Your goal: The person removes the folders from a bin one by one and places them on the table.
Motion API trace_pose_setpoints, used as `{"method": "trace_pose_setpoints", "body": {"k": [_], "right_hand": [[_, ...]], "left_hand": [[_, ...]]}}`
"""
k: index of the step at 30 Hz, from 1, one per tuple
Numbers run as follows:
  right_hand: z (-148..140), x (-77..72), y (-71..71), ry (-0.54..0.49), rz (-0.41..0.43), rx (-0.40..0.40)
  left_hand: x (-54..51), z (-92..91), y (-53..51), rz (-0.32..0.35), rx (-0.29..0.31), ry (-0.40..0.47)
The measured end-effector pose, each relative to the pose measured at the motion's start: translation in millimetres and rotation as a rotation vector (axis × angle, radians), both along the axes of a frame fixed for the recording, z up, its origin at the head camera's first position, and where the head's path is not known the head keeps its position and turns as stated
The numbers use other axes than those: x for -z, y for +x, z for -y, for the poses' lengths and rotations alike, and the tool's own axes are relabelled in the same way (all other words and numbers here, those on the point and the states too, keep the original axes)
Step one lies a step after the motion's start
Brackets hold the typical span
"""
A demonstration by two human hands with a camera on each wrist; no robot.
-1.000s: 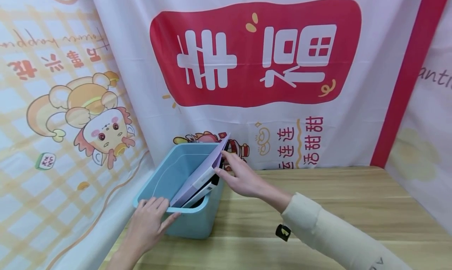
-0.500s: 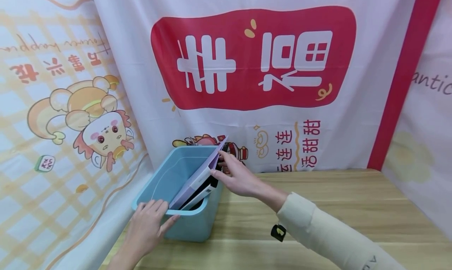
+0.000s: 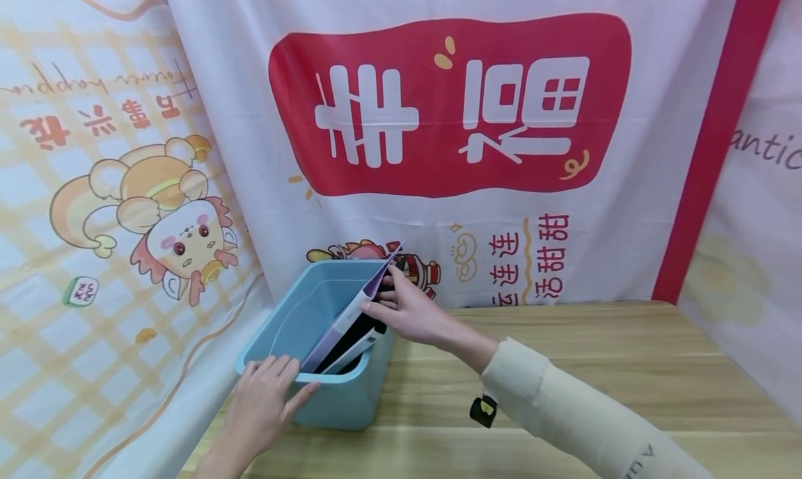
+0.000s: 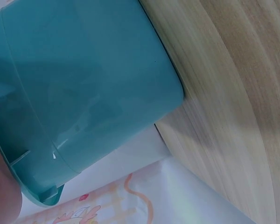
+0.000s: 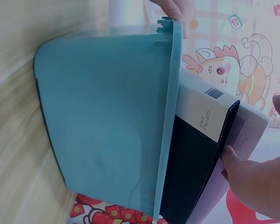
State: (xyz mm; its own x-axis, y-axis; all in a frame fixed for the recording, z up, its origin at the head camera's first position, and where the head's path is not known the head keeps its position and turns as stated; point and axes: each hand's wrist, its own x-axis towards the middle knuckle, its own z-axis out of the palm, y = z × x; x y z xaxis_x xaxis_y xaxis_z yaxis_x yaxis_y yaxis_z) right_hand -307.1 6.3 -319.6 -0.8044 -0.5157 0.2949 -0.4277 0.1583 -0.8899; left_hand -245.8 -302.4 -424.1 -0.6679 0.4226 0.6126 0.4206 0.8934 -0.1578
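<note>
A light-blue plastic bin (image 3: 338, 404) stands on the wooden table, left of centre. My left hand (image 3: 260, 404) grips its near rim, with the thumb outside along the edge. Leaning out over the bin's right side are two file folders. The purple clip file (image 3: 335, 331) is pinched at its upper end by my right hand (image 3: 410, 313). Beside it, the black clip file (image 5: 191, 156) with a white spine label rests against the rim, apart from the purple one in the head view. The files' lower ends are hidden inside the bin.
The wooden table (image 3: 532, 388) extends to the right of the bin. Printed cloths hang behind (image 3: 501, 242) and at the left (image 3: 144, 270), close to the bin. A small black object (image 3: 484, 411) sits under the right sleeve cuff.
My right hand has moved slightly left with the purple clip file, widening the gap between it and the black clip file. My left hand keeps its grip on the rim.
</note>
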Motion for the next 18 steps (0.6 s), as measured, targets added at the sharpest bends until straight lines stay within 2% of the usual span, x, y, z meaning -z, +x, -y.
{"method": "trace_pose_setpoints", "body": {"k": [8, 18], "right_hand": [[8.0, -4.3, -1.1, -0.028, 0.117, -0.003], [20.7, -13.5, -1.0, -0.008, 0.196, 0.111]], "left_hand": [[-0.8, 0.8, 0.5, 0.011, -0.006, -0.002], [-1.4, 1.0, 0.6, 0.002, 0.020, 0.010]]}}
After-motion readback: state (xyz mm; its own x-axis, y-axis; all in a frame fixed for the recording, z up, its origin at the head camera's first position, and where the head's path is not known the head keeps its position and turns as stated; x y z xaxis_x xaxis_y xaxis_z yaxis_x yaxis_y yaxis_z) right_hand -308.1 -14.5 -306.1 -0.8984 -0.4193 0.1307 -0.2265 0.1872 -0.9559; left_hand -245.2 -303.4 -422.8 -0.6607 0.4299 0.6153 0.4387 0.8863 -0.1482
